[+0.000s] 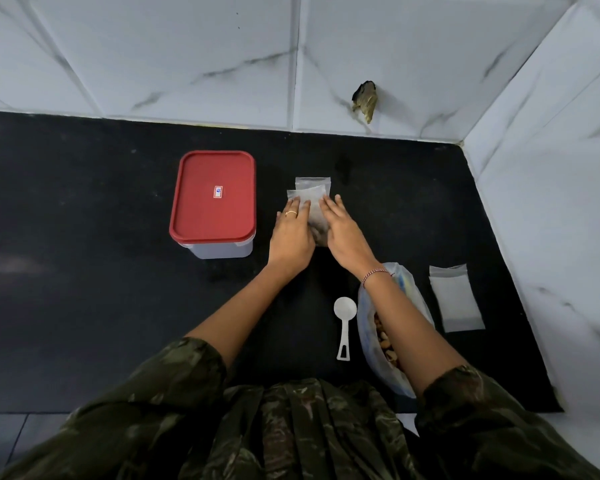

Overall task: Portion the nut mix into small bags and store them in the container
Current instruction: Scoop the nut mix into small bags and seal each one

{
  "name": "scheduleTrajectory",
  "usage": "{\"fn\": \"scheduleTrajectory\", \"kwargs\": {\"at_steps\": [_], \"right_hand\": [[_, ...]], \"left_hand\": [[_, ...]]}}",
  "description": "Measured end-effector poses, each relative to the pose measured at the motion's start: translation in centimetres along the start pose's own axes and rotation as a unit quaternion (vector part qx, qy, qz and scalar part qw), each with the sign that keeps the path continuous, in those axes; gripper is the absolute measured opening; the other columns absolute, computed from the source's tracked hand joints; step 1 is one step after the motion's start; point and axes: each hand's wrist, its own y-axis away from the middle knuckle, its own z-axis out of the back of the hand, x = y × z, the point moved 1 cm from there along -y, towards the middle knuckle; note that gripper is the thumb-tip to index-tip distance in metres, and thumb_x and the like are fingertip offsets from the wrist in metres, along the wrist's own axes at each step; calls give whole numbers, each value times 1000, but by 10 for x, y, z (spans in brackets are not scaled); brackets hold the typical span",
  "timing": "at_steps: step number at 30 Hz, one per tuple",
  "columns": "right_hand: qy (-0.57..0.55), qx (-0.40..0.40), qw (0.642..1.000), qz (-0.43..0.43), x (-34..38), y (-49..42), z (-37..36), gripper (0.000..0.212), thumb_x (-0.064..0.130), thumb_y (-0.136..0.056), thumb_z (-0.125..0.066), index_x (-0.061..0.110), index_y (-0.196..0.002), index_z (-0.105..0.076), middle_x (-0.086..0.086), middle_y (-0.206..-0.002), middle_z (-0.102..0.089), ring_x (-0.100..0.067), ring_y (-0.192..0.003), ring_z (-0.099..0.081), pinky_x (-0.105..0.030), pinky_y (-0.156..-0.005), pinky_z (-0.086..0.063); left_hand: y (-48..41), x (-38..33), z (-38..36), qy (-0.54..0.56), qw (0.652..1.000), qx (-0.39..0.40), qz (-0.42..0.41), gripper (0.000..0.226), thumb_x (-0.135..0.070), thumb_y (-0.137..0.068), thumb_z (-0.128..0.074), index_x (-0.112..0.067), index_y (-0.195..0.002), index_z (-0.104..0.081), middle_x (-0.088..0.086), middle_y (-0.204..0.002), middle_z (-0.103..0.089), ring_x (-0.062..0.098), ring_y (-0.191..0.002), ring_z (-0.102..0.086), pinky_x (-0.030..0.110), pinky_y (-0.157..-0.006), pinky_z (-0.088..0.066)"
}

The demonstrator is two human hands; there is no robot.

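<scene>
Head view: looking down at a black mat, person in a camo top, both forearms reaching forward
Landmark: white scoop lying flat on the mat, bowl pointing away, empty
Nut mix bag: just right of the scoop, open, nuts visible inside, right forearm passes over it
Empty small bags: further right of the scoop, flat stack, beyond the nut bag
Left hand: beyond the scoop, fingers flat and spread, palm down, pressing the left side of the filled small bag, ring on one finger
Right hand: beyond the scoop, palm down, fingers extended, pressing the same bag's right side; no pinch visible
Second filled bag: under and behind the pressed one, partly covered
Container: beyond and left of the scoop, red lid on, apart from the hands
Wall tiles: farthest, white marble look
</scene>
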Motion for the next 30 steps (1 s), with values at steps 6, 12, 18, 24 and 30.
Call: {"fn": "scheduleTrajectory", "kwargs": {"at_steps": [6, 12, 18, 24, 30], "right_hand": [[32, -31, 999, 12, 8, 26, 19, 51, 7, -100, -32, 9, -149, -19, -2, -158, -13, -14, -146, 1, -28, -117, -7], [115, -41, 993, 9, -1, 59, 36, 51, 11, -100, -37, 11, -148, -23, -4, -157, -17, -19, -147, -2, -39, -119, -8], [90, -112, 990, -12, -21, 100, 71, 54, 8, -92, -53, 13, -143, -36, -6, -151, -33, -19, -144, -17, -39, -118, -20], [53, -173, 982, -64, -53, 138, 103, 38, 13, -96, -48, 12, -135, -47, -6, -138, -47, -18, -131, -38, -31, -106, -38], [36, -184, 971, -147, -105, 170, 112, 38, 11, -93, -54, 10, -131, -51, -11, -128, -50, -22, -119, -47, -19, -92, -35]], "left_hand": [[18, -26, 10, 13, 1000, 4, -22, 55, -10, -98, -42, -7, -150, -25, 14, -157, -23, 23, -147, -17, 40, -120, -18], [36, -59, 1, 63, 997, -26, -20, 39, -13, -97, -46, -6, -135, -46, 12, -135, -51, 22, -126, -48, 30, -101, -40], [54, -119, -13, 196, 980, 19, 11, 32, -12, -95, -47, -5, -126, -53, 12, -121, -58, 21, -113, -55, 30, -93, -45], [69, -157, -35, 303, 940, 112, 107, 37, -14, -98, -46, -9, -134, -48, 7, -130, -55, 16, -117, -53, 24, -92, -41], [82, -190, -70, 541, 755, 200, 312, 18, -8, -98, -39, -9, -105, -55, 5, -89, -53, 13, -84, -52, 22, -72, -45]]}}
